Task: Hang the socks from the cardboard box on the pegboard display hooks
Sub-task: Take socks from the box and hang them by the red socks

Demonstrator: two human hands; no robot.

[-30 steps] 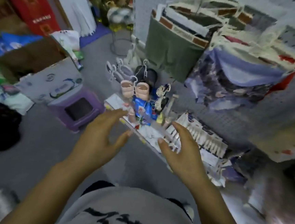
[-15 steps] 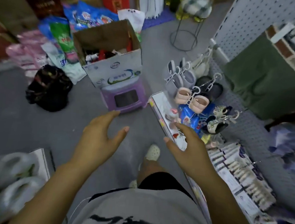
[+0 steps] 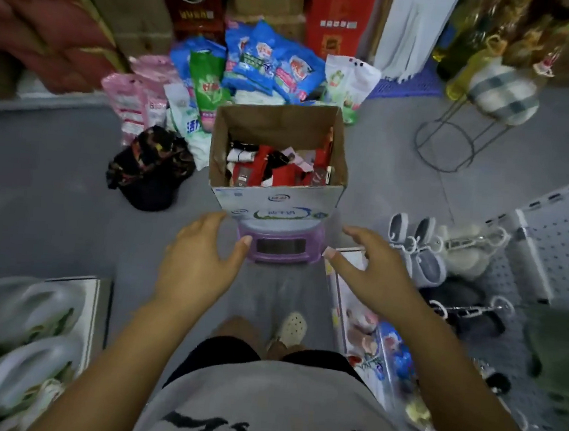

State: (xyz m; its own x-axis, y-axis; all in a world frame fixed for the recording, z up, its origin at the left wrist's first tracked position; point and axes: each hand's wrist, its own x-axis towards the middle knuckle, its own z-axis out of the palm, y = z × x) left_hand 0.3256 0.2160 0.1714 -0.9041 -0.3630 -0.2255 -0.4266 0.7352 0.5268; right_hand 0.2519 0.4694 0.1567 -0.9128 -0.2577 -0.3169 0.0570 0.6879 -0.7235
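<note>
An open cardboard box (image 3: 281, 201) stands on a purple plastic stool (image 3: 280, 246) straight ahead. Inside it lie several packaged socks (image 3: 276, 170) in red, white and black. My left hand (image 3: 200, 259) hovers open just left of the stool, thumb near its corner, holding nothing. My right hand (image 3: 371, 271) hovers open just right of the stool, fingers spread and empty. The white pegboard (image 3: 563, 239) runs along the right edge, with slippers (image 3: 418, 247) hanging on its hooks.
Bags of detergent (image 3: 265, 66) and a dark bag (image 3: 153, 166) lie on the grey floor behind and left of the box. A wire stand (image 3: 454, 141) is at the back right. Packaged goods (image 3: 371, 343) line the pegboard's foot. A shelf with wrapped shoes (image 3: 22, 330) is at left.
My view has swung left from the pegboard to the box, which now sits centred ahead. Both empty hands have come up to either side of the purple stool.
</note>
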